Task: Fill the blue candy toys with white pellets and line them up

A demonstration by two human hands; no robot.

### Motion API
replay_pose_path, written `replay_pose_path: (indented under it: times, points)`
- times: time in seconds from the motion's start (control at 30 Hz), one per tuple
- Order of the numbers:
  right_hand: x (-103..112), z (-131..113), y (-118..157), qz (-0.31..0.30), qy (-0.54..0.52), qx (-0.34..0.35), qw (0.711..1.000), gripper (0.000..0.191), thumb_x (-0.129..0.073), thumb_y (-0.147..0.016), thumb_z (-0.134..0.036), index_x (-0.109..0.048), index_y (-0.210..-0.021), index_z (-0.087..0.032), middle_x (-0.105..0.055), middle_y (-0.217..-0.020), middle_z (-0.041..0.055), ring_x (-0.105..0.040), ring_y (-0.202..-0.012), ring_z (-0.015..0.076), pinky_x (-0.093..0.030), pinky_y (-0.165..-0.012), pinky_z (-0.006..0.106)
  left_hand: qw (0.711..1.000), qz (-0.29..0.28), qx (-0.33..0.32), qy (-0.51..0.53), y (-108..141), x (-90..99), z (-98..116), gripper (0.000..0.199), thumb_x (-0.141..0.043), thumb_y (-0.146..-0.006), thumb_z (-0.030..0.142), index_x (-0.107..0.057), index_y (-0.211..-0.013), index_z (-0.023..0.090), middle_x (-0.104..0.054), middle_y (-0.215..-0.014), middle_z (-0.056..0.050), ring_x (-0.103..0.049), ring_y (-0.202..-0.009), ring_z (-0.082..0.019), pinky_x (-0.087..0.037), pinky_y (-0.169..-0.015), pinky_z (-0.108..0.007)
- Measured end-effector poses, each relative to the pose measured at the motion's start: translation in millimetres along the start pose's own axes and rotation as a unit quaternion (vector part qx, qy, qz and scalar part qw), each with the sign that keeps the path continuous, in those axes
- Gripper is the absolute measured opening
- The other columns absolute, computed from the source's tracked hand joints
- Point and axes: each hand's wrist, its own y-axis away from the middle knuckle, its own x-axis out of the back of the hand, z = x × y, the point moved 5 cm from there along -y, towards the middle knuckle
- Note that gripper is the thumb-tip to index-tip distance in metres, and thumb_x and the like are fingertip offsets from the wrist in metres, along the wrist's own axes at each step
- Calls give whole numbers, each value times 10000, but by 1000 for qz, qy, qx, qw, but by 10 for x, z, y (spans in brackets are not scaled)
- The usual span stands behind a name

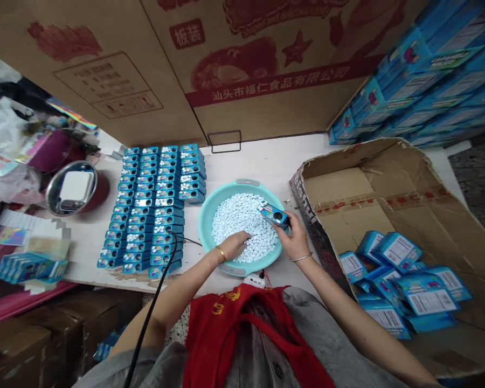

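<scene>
A turquoise plastic basin holds a heap of small white candies. My left hand reaches into the heap from the left, its fingers curled together among the candies and the fingertips partly hidden. Over the basin's right side, my right hand grips a small blue candy box between thumb and fingers. The box is tilted, with a dark round hole on its face and white candies showing at its left end.
Rows of blue boxes stand left of the basin. On the right, an open cardboard carton contains several blue boxes. Large cartons wall off the back. A black cable crosses my left forearm; a metal bowl sits far left.
</scene>
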Motion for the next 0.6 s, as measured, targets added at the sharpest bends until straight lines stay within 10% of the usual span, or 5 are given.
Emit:
replay_pose_path:
  times: [0.23,0.43,0.6]
  points:
    - [-8,-5,1,-9,-1,17,1000,332,-564,-828,-293,-509,-1142,-200,-597,-1055,99,-574,-989,243,-489,-868,404,990,68,-57,107,385,585,247,300,-486,-908,323,-518,-1154,152,-601,-1062,-98,-568,-928,-187,-457,-835,-319]
    - [-116,-69,80,-40,11,61,997,361,-481,-801,-164,-513,-1158,-205,-580,-1092,107,-557,-1044,254,-479,-920,438,997,60,-41,-12,535,1217,671,251,-475,-902,248,-516,-1132,155,-597,-1062,-101,-571,-957,-195,-458,-857,-322]
    - [-250,-117,210,-67,31,84,994,434,-435,-775,-99,-510,-1192,-198,-561,-1160,124,-520,-1127,268,-456,-979,478,977,-41,70,-199,394,1371,1034,206,-478,-869,168,-553,-1059,141,-608,-1028,-118,-610,-933,-248,-481,-805,-355]
